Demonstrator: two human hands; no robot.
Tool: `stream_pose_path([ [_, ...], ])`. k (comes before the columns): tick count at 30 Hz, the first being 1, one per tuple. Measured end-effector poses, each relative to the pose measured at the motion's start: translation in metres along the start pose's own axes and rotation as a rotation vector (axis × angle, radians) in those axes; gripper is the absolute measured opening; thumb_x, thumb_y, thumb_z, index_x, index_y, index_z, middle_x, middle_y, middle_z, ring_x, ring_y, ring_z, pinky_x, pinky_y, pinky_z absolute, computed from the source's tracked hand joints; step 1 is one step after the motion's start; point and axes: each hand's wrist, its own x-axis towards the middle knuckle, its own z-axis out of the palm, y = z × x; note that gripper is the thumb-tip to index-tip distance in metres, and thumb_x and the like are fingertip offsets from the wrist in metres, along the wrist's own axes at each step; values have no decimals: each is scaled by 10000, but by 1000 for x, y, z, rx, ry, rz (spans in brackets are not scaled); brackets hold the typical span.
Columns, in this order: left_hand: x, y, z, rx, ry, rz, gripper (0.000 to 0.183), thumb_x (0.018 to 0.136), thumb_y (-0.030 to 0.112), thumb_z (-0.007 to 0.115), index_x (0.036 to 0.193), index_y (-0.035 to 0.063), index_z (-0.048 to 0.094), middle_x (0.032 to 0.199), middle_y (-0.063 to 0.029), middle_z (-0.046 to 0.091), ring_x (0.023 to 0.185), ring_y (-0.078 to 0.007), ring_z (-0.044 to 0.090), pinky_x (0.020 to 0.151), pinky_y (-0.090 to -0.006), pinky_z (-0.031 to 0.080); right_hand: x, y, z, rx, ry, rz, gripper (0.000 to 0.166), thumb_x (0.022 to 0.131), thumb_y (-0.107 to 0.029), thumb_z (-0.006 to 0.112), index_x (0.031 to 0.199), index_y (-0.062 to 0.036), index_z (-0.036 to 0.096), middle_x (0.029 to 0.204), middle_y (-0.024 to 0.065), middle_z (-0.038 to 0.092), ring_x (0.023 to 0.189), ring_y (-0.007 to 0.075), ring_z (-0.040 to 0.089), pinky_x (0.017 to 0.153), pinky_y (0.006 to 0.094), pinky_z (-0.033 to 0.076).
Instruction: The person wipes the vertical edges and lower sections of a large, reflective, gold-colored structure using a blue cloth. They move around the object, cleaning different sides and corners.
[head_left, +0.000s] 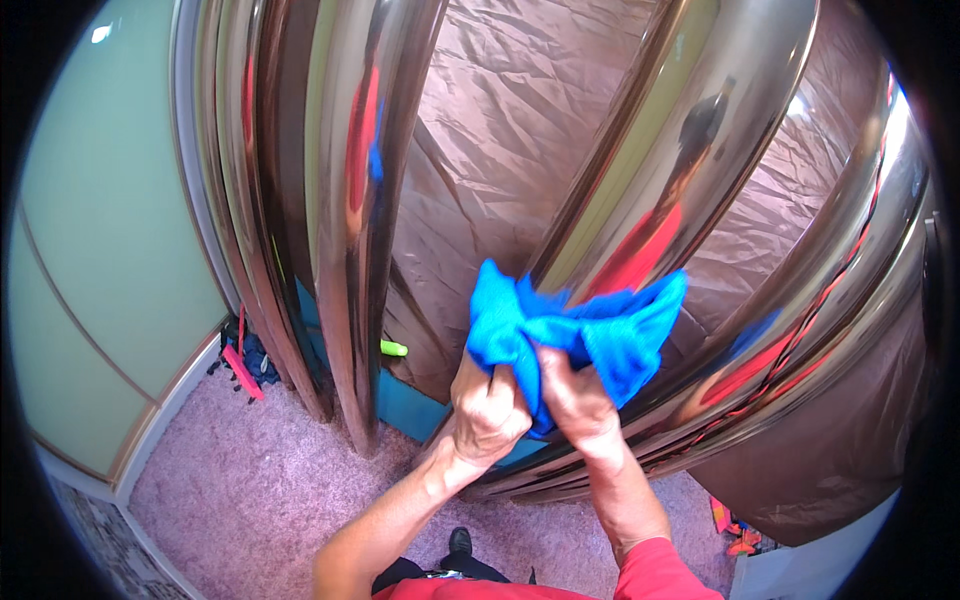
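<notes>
Both of my hands grip a bright blue cloth (630, 345), bunched up in front of my body. My left hand (487, 412) is curled around its left side, with the fingers folded in. On the right side, my right hand (581, 401) clutches the fabric, which hides most of its fingers. Loose corners of the cloth flare out above both hands. Just beyond it rises a wide, mirror-like metal column (697, 142), which reflects a person in red. Whether the cloth touches this column I cannot tell.
More shiny columns (345, 300) stand to the left, before crinkled brown sheeting (525, 112). A red-and-black cord (832, 292) runs along the right column. A lime-green object (394, 348) sits above a blue panel (409, 405). Pink items (242, 373) lie on the carpet (247, 487) beside pale green panels (105, 187).
</notes>
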Motion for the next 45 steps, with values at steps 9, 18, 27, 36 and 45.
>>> stream_pose_path([
  [9, 131, 41, 8, -279, 113, 235, 330, 773, -16, 615, 1098, -61, 583, 1144, -261, 546, 980, -430, 592, 814, -423, 520, 114, -23, -45, -13, 386, -56, 109, 872, -95, 666, 901, -26, 587, 837, 50, 595, 775, 147, 543, 780, 301, 448],
  [18, 49, 9, -8, -294, -15, 88, 140, 785, -54, 607, 924, -67, 590, 1232, -324, 512, 1059, -467, 577, 862, -435, 522, 15, -9, -4, -149, 196, 235, 344, 937, -108, 572, 1237, 55, 528, 1264, 173, 563, 1170, 257, 519, 1037, 381, 346],
  [27, -43, -27, -31, -121, -161, -72, 332, 766, -1, 617, 1088, -76, 587, 1229, -315, 516, 1022, -464, 584, 858, -433, 515, -65, -29, 52, 127, 108, 391, 159, 924, -107, 564, 840, -10, 657, 835, 104, 664, 774, 207, 600, 788, 385, 451],
  [36, -117, -54, -42, -66, -271, -350, 346, 796, 33, 570, 1127, -60, 533, 1018, -305, 545, 869, -470, 576, 745, -471, 507, -137, -23, 100, 172, 102, 646, 232, 915, -226, 611, 793, -37, 665, 725, 77, 661, 652, 226, 602, 643, 381, 449],
  [45, -178, -83, -37, -48, -326, -542, 296, 772, -2, 534, 1067, -26, 540, 993, -286, 548, 880, -471, 559, 735, -492, 492, -209, 2, 112, 86, -264, 764, 316, 921, -315, 586, 844, -14, 645, 802, 151, 655, 744, 310, 634, 668, 409, 473],
])
